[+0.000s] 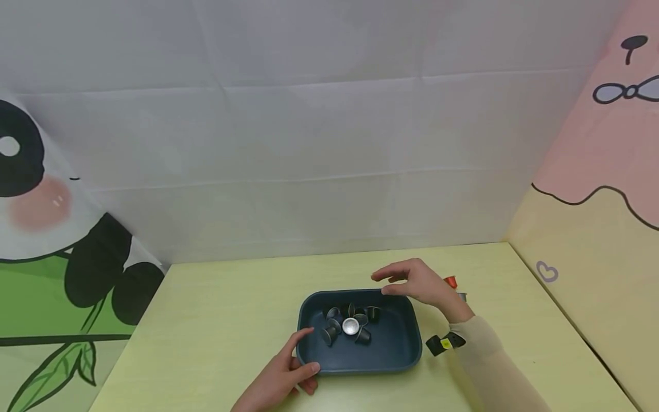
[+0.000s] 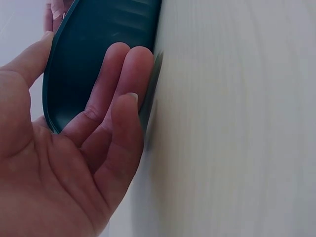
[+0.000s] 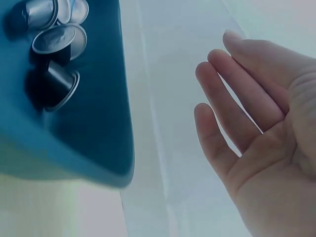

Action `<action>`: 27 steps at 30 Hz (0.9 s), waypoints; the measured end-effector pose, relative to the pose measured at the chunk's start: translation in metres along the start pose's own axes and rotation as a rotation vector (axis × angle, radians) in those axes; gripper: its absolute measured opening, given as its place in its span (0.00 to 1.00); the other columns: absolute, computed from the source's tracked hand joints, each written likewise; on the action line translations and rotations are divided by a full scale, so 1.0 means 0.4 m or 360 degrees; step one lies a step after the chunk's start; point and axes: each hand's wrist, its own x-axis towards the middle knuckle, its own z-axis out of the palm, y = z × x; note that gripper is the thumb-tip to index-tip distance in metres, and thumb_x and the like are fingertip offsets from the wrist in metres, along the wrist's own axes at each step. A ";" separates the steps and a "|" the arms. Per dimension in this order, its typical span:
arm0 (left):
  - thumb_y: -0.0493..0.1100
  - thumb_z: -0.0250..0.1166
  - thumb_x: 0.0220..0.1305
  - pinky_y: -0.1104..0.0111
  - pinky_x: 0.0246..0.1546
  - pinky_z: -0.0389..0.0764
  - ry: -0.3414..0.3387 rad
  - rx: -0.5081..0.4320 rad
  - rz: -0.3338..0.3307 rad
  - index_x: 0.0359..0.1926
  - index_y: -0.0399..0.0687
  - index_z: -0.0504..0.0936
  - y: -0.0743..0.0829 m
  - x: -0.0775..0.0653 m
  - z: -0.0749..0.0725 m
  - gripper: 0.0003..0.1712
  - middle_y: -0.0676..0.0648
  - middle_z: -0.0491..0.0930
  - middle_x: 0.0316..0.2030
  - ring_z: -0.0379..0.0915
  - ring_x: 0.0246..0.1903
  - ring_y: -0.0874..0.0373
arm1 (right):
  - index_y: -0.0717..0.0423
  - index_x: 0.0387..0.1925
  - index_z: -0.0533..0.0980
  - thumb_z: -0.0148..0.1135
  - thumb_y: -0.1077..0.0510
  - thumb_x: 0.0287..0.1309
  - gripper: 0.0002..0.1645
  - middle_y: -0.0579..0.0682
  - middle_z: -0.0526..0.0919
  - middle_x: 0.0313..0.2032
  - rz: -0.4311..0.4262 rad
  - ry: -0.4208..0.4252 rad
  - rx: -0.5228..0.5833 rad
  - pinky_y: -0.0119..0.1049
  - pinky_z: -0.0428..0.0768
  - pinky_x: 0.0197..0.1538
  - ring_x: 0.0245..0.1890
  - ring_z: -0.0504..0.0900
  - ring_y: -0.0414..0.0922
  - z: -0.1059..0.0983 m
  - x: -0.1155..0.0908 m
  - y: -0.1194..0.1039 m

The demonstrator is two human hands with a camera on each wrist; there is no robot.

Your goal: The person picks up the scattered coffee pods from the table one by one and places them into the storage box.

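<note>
A dark blue-green tray [image 1: 391, 357] lies on the table with several coffee capsules in it, mostly dark. One capsule [image 1: 350, 327] shows its silver foil lid upward. My left hand [image 1: 280, 372] holds the tray's near left corner, index finger over the left rim and thumb at the front rim. In the left wrist view its other fingers [image 2: 140, 74] bend loosely against the tray wall. My right hand [image 1: 414, 281] hovers by the far right corner, holding nothing. The right wrist view shows its fingers [image 3: 222, 94] slightly bent and apart from the tray rim.
A red capsule [image 1: 451, 281] and a grey capsule [image 1: 462, 297] stand on the table behind my right wrist, partly hidden. A small black device [image 1: 436, 345] with a yellow patch sits at my right sleeve cuff. A white sheet [image 1: 329, 217] hangs along the table's back edge.
</note>
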 end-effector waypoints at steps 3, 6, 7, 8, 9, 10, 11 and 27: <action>0.51 0.64 0.70 0.58 0.29 0.76 -0.0006 -0.0005 0.0005 0.77 0.61 0.53 -0.001 0.000 -0.001 0.41 0.43 0.84 0.27 0.84 0.29 0.45 | 0.60 0.54 0.82 0.69 0.61 0.61 0.20 0.56 0.84 0.52 0.0011 0.0027 0.0013 0.56 0.75 0.57 0.52 0.83 0.51 -0.011 -0.013 0.005; 0.50 0.64 0.71 0.58 0.30 0.77 -0.0019 -0.0033 0.0016 0.77 0.60 0.53 0.000 -0.001 -0.001 0.41 0.42 0.83 0.27 0.84 0.29 0.44 | 0.59 0.54 0.82 0.70 0.61 0.60 0.20 0.54 0.85 0.52 0.0030 0.0060 0.0023 0.50 0.76 0.56 0.52 0.83 0.53 -0.020 -0.025 0.025; 0.50 0.64 0.71 0.59 0.31 0.77 -0.0022 -0.0037 0.0020 0.77 0.60 0.53 0.000 -0.001 -0.001 0.41 0.42 0.83 0.27 0.84 0.29 0.44 | 0.59 0.54 0.82 0.70 0.60 0.60 0.20 0.54 0.85 0.52 0.0037 0.0067 0.0021 0.48 0.77 0.56 0.51 0.83 0.53 -0.024 -0.030 0.029; 0.50 0.64 0.71 0.59 0.31 0.77 -0.0023 -0.0038 0.0023 0.77 0.60 0.53 0.000 -0.001 -0.001 0.41 0.42 0.83 0.27 0.84 0.29 0.44 | 0.58 0.54 0.82 0.70 0.60 0.60 0.20 0.53 0.85 0.52 0.0043 0.0074 0.0015 0.46 0.77 0.55 0.51 0.83 0.52 -0.027 -0.035 0.033; 0.50 0.64 0.71 0.59 0.30 0.77 -0.0024 -0.0037 0.0025 0.77 0.60 0.53 0.000 -0.001 -0.001 0.41 0.41 0.83 0.27 0.84 0.29 0.44 | 0.58 0.54 0.82 0.71 0.59 0.60 0.20 0.54 0.85 0.52 0.0049 0.0078 0.0008 0.44 0.77 0.55 0.51 0.83 0.50 -0.031 -0.039 0.039; 0.50 0.64 0.71 0.60 0.30 0.76 -0.0024 -0.0034 0.0026 0.77 0.61 0.53 0.000 0.000 -0.001 0.41 0.41 0.84 0.27 0.84 0.29 0.44 | 0.57 0.54 0.82 0.71 0.58 0.60 0.20 0.53 0.85 0.52 0.0057 0.0084 0.0003 0.42 0.77 0.55 0.51 0.83 0.49 -0.034 -0.044 0.044; 0.50 0.64 0.71 0.60 0.30 0.76 -0.0020 -0.0026 0.0024 0.77 0.61 0.53 -0.001 0.000 -0.001 0.41 0.42 0.84 0.27 0.84 0.29 0.44 | 0.57 0.54 0.82 0.71 0.58 0.60 0.20 0.53 0.85 0.52 0.0054 0.0092 -0.0009 0.42 0.78 0.55 0.51 0.83 0.49 -0.038 -0.050 0.051; 0.51 0.64 0.70 0.61 0.27 0.74 -0.0005 -0.0009 0.0008 0.77 0.62 0.53 0.005 -0.005 -0.001 0.40 0.42 0.84 0.27 0.84 0.29 0.45 | 0.59 0.54 0.82 0.70 0.58 0.62 0.20 0.56 0.84 0.51 0.0235 0.0311 -0.0029 0.32 0.78 0.52 0.52 0.82 0.55 -0.110 -0.154 0.122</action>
